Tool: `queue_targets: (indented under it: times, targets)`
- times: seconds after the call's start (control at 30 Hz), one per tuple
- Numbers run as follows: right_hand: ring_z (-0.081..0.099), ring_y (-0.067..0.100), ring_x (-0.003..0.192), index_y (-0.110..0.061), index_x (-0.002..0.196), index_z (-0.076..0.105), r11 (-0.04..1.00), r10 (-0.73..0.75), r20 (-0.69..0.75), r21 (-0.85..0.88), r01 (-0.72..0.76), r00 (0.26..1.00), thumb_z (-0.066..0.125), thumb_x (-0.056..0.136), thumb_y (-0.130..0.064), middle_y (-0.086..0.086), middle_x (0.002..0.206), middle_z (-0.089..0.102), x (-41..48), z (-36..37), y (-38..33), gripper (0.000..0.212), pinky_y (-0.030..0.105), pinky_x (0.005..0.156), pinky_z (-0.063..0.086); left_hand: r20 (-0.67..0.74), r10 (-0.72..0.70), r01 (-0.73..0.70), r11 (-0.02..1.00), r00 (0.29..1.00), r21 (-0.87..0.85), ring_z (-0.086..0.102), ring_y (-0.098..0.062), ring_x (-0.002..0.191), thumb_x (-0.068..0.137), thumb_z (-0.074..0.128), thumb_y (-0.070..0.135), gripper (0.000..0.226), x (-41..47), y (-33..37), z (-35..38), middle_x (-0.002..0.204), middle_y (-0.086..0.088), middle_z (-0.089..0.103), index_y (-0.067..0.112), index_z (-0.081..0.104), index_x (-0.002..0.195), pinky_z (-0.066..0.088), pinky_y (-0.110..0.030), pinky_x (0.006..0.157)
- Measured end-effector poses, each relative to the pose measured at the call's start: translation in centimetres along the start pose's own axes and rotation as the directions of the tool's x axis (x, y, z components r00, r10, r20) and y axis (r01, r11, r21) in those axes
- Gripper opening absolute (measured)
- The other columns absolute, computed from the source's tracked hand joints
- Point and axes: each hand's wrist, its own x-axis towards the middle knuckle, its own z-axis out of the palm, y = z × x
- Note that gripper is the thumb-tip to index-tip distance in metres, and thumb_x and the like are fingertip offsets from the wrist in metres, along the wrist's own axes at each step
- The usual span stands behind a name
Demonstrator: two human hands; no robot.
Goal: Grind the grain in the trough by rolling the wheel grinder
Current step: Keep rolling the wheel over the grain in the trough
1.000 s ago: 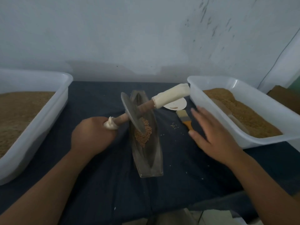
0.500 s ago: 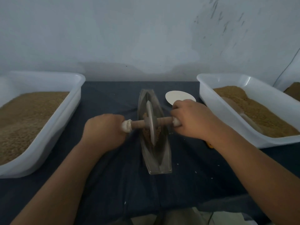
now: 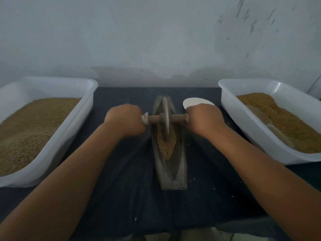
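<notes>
A narrow boat-shaped trough (image 3: 169,173) lies lengthwise on a dark blue cloth (image 3: 121,197), its near end pointing toward the person. A small heap of grain (image 3: 167,145) sits in the groove near the middle of the trough. The wheel grinder (image 3: 166,121) stands upright in the groove with its lower edge in the far part of the grain, and its wooden axle crosses the trough from side to side. The left hand (image 3: 125,120) is wrapped round the left end of the axle, where a bit of white wrapping shows at the fist. The right hand (image 3: 205,120) is wrapped round the right end. The two hands are held apart, one on each side of the trough. A white disc (image 3: 196,102) lies on the cloth just behind the right hand. A white tub (image 3: 69,129) heaped with brown grain stands at the left, and another white tub (image 3: 250,129) with grain stands at the right.
</notes>
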Motion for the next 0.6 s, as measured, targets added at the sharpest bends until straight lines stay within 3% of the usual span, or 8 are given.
queue_targets:
  times: [0.1,0.2,0.33,0.4,0.5,0.6]
  targets:
    - [0.051,0.018,0.057,-0.020,0.065,0.049,0.998,-0.026,0.059,0.060,0.022,0.998,0.055,0.086,-0.036,-0.001,0.065,0.054,0.0,-0.4,1.2,0.027,0.035,0.052,0.046,0.021,0.013,-0.014,1.000,1.000,0.027,0.061,-0.017,0.065,0.089,0.054,0.051,0.030,0.1,0.0,0.2,0.073,0.007,0.064,0.025,0.063,0.074,0.044,-0.030,0.056]
    - [0.051,0.012,0.062,-0.025,0.062,0.052,0.989,-0.100,0.130,0.118,0.085,0.986,0.060,0.086,-0.044,-0.004,0.072,0.053,-2.1,-0.8,2.6,0.032,0.038,0.056,0.049,0.020,0.075,-0.076,0.995,0.997,0.064,0.058,-0.013,0.061,0.086,0.052,0.050,0.030,-1.9,-0.3,0.7,0.068,0.009,0.061,0.027,0.060,0.070,0.038,-0.028,0.051]
    - [0.043,0.006,0.055,-0.029,0.067,0.047,0.996,-0.093,0.073,-0.005,0.094,0.993,0.061,0.084,-0.052,-0.008,0.064,0.052,-4.9,-0.4,2.2,0.032,0.028,0.048,0.025,-0.002,0.105,-0.104,0.988,0.994,0.113,0.056,-0.009,0.056,0.082,0.050,0.059,0.034,-4.2,-0.8,1.4,0.063,0.011,0.058,0.029,0.058,0.068,0.036,-0.026,0.048]
    - [0.044,0.007,0.055,-0.029,0.068,0.048,0.998,-0.068,0.075,-0.010,0.069,0.995,0.061,0.082,-0.052,-0.008,0.064,0.052,-4.6,0.1,1.8,0.030,0.027,0.049,0.024,-0.020,0.073,-0.070,0.989,0.997,0.133,0.056,-0.010,0.054,0.083,0.051,0.055,0.033,-4.0,-0.5,1.5,0.062,0.010,0.058,0.028,0.058,0.066,0.037,-0.025,0.048]
    - [0.053,0.014,0.062,-0.025,0.071,0.055,1.000,0.014,0.135,0.021,-0.017,0.991,0.053,0.083,-0.045,-0.005,0.070,0.058,-1.6,0.1,1.3,0.023,0.028,0.053,0.035,-0.046,0.020,-0.014,0.992,0.999,0.128,0.058,-0.018,0.060,0.082,0.051,0.048,0.029,-1.5,0.6,0.6,0.068,0.007,0.059,0.023,0.058,0.070,0.046,-0.030,0.056]
    - [0.063,0.024,0.067,-0.020,0.074,0.057,0.994,0.101,0.127,0.029,-0.105,0.987,0.053,0.078,-0.038,-0.001,0.071,0.062,1.2,-0.1,0.7,0.019,0.034,0.063,0.055,-0.095,0.010,0.007,0.984,0.995,0.176,0.055,-0.024,0.063,0.086,0.055,0.048,0.029,1.1,1.4,-0.8,0.072,0.004,0.057,0.022,0.058,0.073,0.046,-0.033,0.061]
